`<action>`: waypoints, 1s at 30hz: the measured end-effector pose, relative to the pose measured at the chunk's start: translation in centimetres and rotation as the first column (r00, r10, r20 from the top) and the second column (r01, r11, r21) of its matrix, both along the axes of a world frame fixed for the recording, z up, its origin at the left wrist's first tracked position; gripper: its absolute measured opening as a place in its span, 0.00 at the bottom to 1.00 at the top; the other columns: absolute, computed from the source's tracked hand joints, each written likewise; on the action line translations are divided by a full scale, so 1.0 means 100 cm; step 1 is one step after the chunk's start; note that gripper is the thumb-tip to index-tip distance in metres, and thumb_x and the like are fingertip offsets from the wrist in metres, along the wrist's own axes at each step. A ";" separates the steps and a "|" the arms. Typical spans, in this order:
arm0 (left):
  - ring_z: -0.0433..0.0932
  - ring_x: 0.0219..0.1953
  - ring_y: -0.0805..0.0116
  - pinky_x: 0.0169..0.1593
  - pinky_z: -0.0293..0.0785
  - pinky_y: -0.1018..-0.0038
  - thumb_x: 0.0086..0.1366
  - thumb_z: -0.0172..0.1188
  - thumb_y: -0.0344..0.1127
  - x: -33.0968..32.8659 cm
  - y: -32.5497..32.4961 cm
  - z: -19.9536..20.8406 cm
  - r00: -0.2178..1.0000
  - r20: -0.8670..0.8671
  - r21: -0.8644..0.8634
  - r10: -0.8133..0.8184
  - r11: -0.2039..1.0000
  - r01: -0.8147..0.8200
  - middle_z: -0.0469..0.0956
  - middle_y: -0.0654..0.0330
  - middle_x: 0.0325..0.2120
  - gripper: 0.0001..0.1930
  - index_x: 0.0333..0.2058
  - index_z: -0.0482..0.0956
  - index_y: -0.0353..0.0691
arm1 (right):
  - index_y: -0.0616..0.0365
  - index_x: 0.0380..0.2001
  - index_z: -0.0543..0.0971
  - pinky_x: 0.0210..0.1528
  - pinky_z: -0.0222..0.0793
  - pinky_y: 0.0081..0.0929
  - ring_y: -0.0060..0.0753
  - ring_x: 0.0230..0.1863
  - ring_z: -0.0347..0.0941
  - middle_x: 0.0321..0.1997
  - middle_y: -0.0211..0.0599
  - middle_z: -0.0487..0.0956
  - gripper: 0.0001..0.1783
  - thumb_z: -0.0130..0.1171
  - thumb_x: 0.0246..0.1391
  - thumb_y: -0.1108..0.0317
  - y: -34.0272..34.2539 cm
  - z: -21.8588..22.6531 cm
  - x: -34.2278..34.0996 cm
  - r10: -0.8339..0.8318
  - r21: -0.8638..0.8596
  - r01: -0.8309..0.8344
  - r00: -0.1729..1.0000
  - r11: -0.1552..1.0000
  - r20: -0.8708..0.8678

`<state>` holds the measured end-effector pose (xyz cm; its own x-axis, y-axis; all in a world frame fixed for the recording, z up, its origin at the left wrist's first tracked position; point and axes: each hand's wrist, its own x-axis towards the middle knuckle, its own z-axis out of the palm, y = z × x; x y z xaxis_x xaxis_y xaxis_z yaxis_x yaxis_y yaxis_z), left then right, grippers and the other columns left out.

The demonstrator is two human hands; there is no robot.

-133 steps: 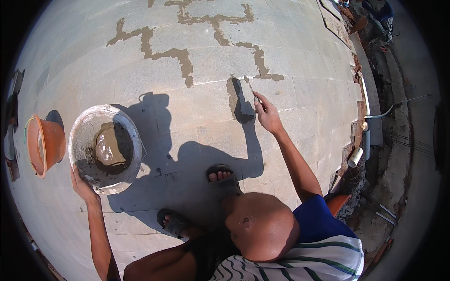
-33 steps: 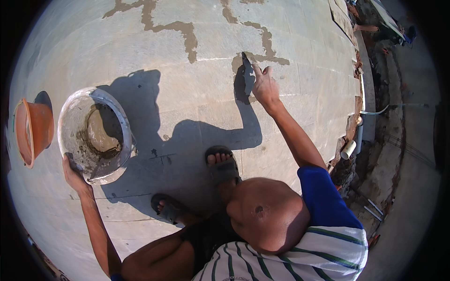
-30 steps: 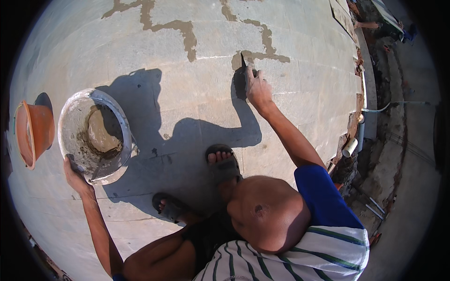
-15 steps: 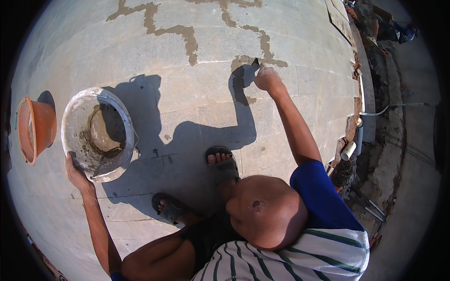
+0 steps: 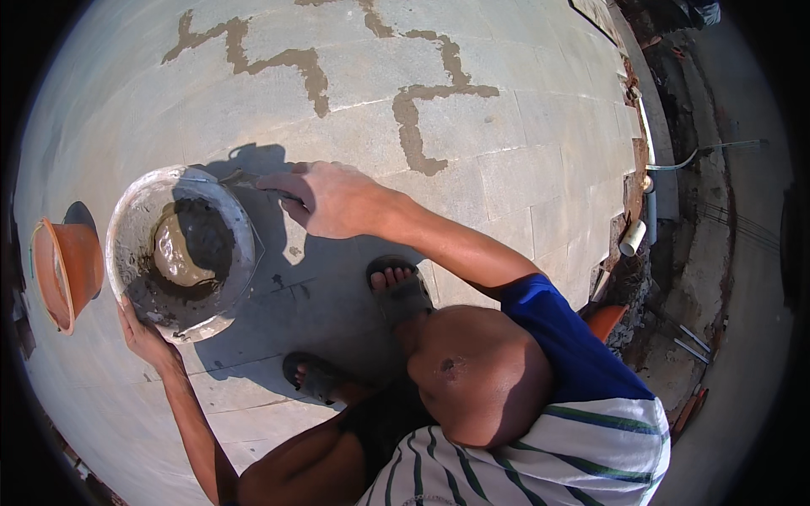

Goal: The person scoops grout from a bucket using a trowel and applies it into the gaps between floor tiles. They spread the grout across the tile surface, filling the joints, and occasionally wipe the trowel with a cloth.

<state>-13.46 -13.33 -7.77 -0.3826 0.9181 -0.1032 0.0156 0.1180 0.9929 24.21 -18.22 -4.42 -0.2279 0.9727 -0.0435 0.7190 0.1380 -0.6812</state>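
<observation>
With closed fingers, my left hand (image 5: 150, 341) grips the near left rim of a whitish, mortar-crusted bucket (image 5: 126, 228). Wet grey mortar (image 5: 179, 249), partly in shadow, lies inside it. My right hand (image 5: 337, 201) is closed round the dark handle of a trowel (image 5: 242, 178), just right of the bucket. The trowel's metal end reaches to the far right of the rim; its blade is hard to make out. Beyond my right arm, a stepped line of smeared mortar (image 5: 411, 126) follows the joints of the grey paving (image 5: 498, 185).
An orange bucket (image 5: 78, 270) lies tipped to the left of the whitish one. More mortar lines (image 5: 291, 59) cross the far paving. Along the right edge are a broken border, a short white pipe (image 5: 632, 238) and thin rods (image 5: 692, 350). My sandalled feet stand close in front.
My right hand has swung left and nearer with the trowel, from the mortared joint to the bucket. My left hand stays on the rim, and the bucket's tilt has shifted slightly.
</observation>
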 end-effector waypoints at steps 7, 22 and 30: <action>0.74 0.45 0.70 0.50 0.69 0.76 0.66 0.55 0.38 0.030 -0.009 0.021 0.995 -0.099 0.058 -0.022 0.998 0.028 0.74 0.54 0.47 0.24 0.55 0.67 0.28 | 0.59 0.52 0.68 0.36 0.72 0.40 0.53 0.35 0.76 0.37 0.57 0.72 0.24 0.54 0.49 0.69 0.011 0.017 -0.076 0.081 0.157 -0.083 0.997 0.984 0.021; 0.73 0.47 0.71 0.52 0.68 0.74 0.67 0.52 0.39 0.084 -0.017 0.042 0.959 -0.166 0.080 -0.230 0.966 0.246 0.75 0.55 0.47 0.23 0.56 0.67 0.30 | 0.60 0.36 0.78 0.39 0.74 0.42 0.51 0.37 0.78 0.33 0.51 0.79 0.15 0.54 0.42 0.69 0.023 -0.041 -0.112 0.397 -0.190 -0.382 0.916 0.905 0.050; 0.74 0.43 0.69 0.49 0.69 0.74 0.68 0.50 0.37 0.084 -0.010 0.023 0.954 -0.151 0.209 -0.259 0.935 0.287 0.75 0.54 0.45 0.20 0.54 0.69 0.29 | 0.63 0.36 0.79 0.31 0.72 0.34 0.39 0.28 0.76 0.28 0.42 0.79 0.15 0.54 0.42 0.69 0.073 -0.075 -0.116 0.816 -0.409 -0.707 0.518 0.577 0.256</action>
